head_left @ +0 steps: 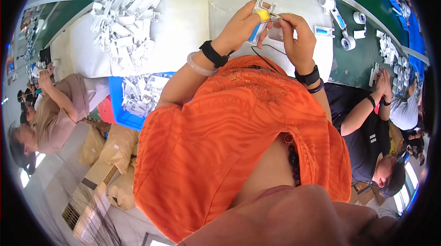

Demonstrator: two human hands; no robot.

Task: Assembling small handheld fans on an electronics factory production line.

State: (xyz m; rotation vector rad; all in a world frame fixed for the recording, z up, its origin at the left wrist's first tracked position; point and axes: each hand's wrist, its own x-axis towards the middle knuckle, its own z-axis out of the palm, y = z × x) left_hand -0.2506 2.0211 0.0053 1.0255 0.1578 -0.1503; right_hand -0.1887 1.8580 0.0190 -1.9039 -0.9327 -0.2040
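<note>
Above the table's pale covering, my left hand (241, 28) is closed on a white plastic housing (260, 4) with a blue cylindrical insert (254, 33). Something yellow (263, 15) covers the tip of my left thumb. From the other side, my right hand (299, 41) pinches at the housing's edge, where a thin dark wire shows. Its thumb and forefinger meet there, and I cannot make out exactly what lies between them. A black strap circles each wrist.
Loose white plastic parts form a heap (124, 28) at left; more fill a blue bin (120, 103) below it. At right lie white round-headed units (340, 19) and a blue-filled housing (324, 31). Co-workers sit on both sides. A dark cable (264, 58) runs near my waist.
</note>
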